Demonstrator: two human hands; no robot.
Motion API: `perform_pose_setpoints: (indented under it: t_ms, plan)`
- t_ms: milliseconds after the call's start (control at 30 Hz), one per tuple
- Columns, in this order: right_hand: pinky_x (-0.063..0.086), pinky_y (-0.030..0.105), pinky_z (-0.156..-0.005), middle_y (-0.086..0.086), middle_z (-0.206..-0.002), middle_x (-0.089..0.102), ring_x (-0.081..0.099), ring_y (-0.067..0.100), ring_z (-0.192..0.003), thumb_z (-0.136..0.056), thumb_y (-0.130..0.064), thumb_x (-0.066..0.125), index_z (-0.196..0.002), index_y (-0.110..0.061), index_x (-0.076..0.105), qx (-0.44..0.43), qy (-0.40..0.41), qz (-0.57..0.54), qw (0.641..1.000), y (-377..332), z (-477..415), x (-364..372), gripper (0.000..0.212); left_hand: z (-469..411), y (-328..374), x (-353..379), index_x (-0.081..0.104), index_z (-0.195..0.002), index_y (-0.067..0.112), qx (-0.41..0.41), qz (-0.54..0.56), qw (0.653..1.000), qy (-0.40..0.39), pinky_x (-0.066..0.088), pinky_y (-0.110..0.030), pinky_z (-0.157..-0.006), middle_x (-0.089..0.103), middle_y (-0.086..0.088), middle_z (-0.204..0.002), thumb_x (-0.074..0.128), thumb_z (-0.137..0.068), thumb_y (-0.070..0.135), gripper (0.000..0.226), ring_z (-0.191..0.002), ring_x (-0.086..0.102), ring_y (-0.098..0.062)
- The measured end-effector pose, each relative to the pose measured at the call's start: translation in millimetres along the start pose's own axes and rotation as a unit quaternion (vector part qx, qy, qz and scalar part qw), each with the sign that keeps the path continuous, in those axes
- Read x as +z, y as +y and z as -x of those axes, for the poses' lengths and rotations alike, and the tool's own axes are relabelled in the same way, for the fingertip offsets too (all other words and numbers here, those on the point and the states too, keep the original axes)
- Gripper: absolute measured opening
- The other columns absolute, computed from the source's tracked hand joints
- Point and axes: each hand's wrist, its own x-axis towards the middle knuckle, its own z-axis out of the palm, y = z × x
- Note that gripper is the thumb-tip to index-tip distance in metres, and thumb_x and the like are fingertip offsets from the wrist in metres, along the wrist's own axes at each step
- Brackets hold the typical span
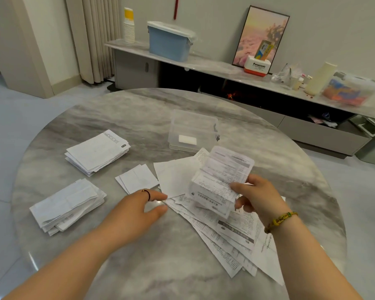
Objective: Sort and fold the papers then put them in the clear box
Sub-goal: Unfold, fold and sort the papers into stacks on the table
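**Sorting printed papers: one sheet lifted, box waiting**

The right hand (256,195) pinches a folded printed paper (221,176), thumb on its face and fingers curled behind, and holds it raised and tilted toward the viewer, probably so that it can be read and assigned to a stack. The wrist, which wears a beaded bracelet (279,219), is bent upward above the loose pile (232,241) of unsorted sheets fanned out beneath it.

The left hand (139,204) grips nothing. It lies low and palm-down, its fingers straight, with the tips at the edge of a blank sheet (175,176); whether they touch it cannot be told.

Left of the hands lie three sorted stacks: a small stack (139,177), a near stack (67,204) and a far stack (97,151), kept apart by kind, it seems.

The clear box (191,120) stands open beyond the pile on the marble table (139,118) and holds only a small white piece (187,139). Filling it appears hardly begun.
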Motion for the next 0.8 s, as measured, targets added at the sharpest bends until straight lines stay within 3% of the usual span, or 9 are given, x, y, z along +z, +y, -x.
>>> perform_pose_setpoints:
  t_ms: [67,200,400,633,800]
  plan:
    - [0.03,0.015,-0.032,0.004,-0.065,0.065,0.049,0.007,-0.032,-0.088,-0.001,0.053,-0.093,-0.008,0.061,0.004,-0.069,-0.035,0.997,-3.9,10.5,7.1,0.012,2.5,6.2,-1.6,0.055,-0.088,0.037,-0.029,0.128,0.991,0.003,0.044,-0.011,-0.08,0.059,0.021,-0.095,0.054,-0.09,0.021,0.016,-0.087,0.054,0.008]
    - [0.029,0.014,-0.034,-0.003,-0.051,0.065,0.048,0.006,-0.033,-0.088,0.0,0.051,-0.09,-0.008,0.061,0.009,-0.173,-0.021,0.985,-1.1,23.2,30.0,0.014,8.3,18.0,-7.9,0.067,-0.09,0.021,-0.091,0.311,0.946,-0.024,0.053,-0.011,-0.063,0.072,0.006,-0.086,0.046,-0.094,0.018,0.021,-0.072,0.067,-0.006]
    - [0.035,0.015,-0.039,0.005,-0.073,0.065,0.051,0.006,-0.047,-0.087,-0.002,0.053,-0.082,-0.012,0.063,0.007,-0.212,0.019,0.977,7.7,22.4,53.7,0.015,9.9,18.7,-19.5,0.069,-0.078,0.012,-0.125,0.341,0.931,-0.03,0.055,-0.018,-0.05,0.074,0.001,-0.068,0.053,-0.089,0.005,0.02,-0.057,0.069,-0.01]
    - [0.038,0.016,-0.039,0.002,-0.069,0.068,0.056,0.011,-0.049,-0.088,0.0,0.052,-0.08,-0.011,0.063,0.011,-0.197,-0.02,0.98,9.6,18.8,55.7,0.018,9.3,12.3,-24.0,0.07,-0.084,0.013,-0.143,0.306,0.939,-0.073,0.053,-0.025,-0.056,0.075,-0.004,-0.079,0.059,-0.084,0.003,0.015,-0.063,0.069,-0.014]
    - [0.049,0.028,-0.06,0.005,-0.073,0.07,0.062,0.023,-0.069,-0.087,0.005,0.049,-0.083,-0.007,0.066,0.016,-0.213,-0.081,0.974,10.0,17.0,55.4,0.021,7.7,11.6,-28.1,0.068,-0.086,0.007,-0.147,0.383,0.909,-0.08,0.052,-0.022,-0.045,0.074,-0.008,-0.075,0.05,-0.088,-0.001,0.02,-0.055,0.067,-0.015]
